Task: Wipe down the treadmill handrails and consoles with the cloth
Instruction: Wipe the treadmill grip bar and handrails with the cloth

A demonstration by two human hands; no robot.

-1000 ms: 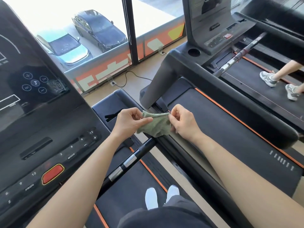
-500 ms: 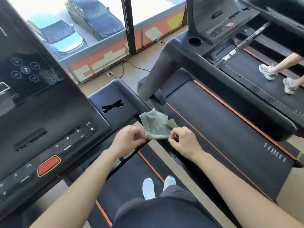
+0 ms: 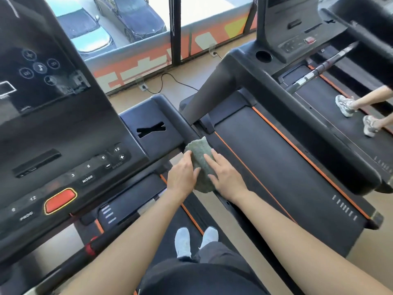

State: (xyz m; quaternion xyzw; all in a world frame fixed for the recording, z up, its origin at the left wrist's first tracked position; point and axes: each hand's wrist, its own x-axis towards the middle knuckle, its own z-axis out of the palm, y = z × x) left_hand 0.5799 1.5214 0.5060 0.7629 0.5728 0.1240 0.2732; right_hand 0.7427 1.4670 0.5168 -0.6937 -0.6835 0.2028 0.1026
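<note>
Your left hand [image 3: 182, 176] and right hand [image 3: 225, 177] lie flat, fingers straight, pressing the nubby green cloth [image 3: 201, 156]. The cloth is humped over the smooth black rounded handrail [image 3: 180, 120].

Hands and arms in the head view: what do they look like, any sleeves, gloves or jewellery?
The left hand and right hand are bare: no gloves, and no rings or watch that I can make out. The left forearm and right forearm are uncovered to the frame's edge; no sleeve shows.
</note>
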